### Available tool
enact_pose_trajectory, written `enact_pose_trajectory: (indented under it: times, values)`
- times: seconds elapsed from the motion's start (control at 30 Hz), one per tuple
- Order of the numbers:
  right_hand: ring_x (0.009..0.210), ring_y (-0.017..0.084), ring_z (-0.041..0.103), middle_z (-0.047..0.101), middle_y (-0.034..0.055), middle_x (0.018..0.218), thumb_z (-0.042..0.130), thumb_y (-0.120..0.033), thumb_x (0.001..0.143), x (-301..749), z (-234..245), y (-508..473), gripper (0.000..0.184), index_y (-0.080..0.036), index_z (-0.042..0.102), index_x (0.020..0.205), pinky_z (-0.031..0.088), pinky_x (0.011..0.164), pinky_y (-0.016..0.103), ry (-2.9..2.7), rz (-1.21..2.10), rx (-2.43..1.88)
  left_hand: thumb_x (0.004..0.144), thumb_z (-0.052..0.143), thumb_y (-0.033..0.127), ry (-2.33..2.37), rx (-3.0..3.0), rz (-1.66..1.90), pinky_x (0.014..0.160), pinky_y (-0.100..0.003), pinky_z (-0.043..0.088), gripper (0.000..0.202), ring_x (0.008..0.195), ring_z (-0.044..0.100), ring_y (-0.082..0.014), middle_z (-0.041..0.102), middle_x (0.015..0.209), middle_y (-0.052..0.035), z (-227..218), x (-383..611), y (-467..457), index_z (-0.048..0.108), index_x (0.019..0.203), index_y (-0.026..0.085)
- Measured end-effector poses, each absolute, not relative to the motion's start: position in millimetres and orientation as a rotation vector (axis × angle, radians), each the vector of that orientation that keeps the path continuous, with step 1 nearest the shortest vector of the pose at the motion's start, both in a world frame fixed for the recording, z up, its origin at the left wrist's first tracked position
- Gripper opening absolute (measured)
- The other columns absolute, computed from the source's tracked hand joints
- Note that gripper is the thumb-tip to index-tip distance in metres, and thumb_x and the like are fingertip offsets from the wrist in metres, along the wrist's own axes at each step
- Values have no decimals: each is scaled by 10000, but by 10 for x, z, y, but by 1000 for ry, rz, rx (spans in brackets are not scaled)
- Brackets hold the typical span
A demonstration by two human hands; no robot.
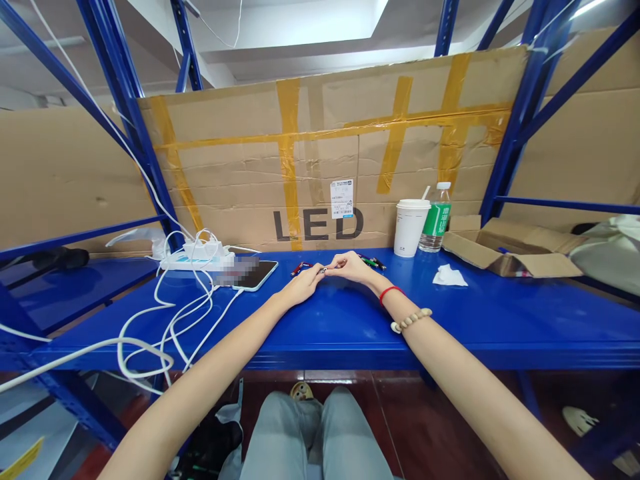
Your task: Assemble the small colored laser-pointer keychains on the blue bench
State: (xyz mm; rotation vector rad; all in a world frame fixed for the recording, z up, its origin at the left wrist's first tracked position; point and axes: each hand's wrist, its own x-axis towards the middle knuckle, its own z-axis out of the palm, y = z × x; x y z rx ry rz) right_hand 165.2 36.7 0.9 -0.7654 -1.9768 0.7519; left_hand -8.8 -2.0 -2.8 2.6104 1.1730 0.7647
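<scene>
My left hand rests low over the blue shelf top, its fingers closed around something small. Close against it, my right hand has its thumb and fingers pinched at the same spot. A small dark and silvery bit shows between the fingertips, but its kind is hidden. Just behind my left hand lie some slim red pieces, which look like pens or pen parts. Several slim dark and green pieces of similar shape lie behind my right hand, partly covered by it.
Left are a phone, a white power strip and tangled white cables. Right are a white paper cup, a water bottle, a crumpled tissue and an opened cardboard box. A cardboard panel stands behind.
</scene>
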Motion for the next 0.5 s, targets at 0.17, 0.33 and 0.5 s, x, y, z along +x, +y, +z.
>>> enact_pose_trajectory:
  times: [0.17,0.33,0.5]
  values:
    - [553,115,521,593,25,597,701,-422,509,1636,-8,382,313,-125,624,570,400,509,231,-2006,703,-709,881,229,333,1180,2691,707,768,-280,396,276,849,520,-160,545,904,-44,-21,-104,-9,459,904,182]
    - [550,111,514,572,27,618,700,-420,511,1637,-15,384,299,-133,632,562,393,500,231,-2056,592,-717,879,241,325,1292,2784,620,702,-271,407,283,803,532,-167,563,870,-41,16,-109,-28,484,848,183]
    - [548,106,507,559,21,605,670,-403,557,1620,-1,351,273,-133,628,565,386,499,226,-2011,587,-754,873,268,304,1331,2816,714,680,-248,410,257,796,548,-163,578,852,-32,28,-118,-35,500,862,195]
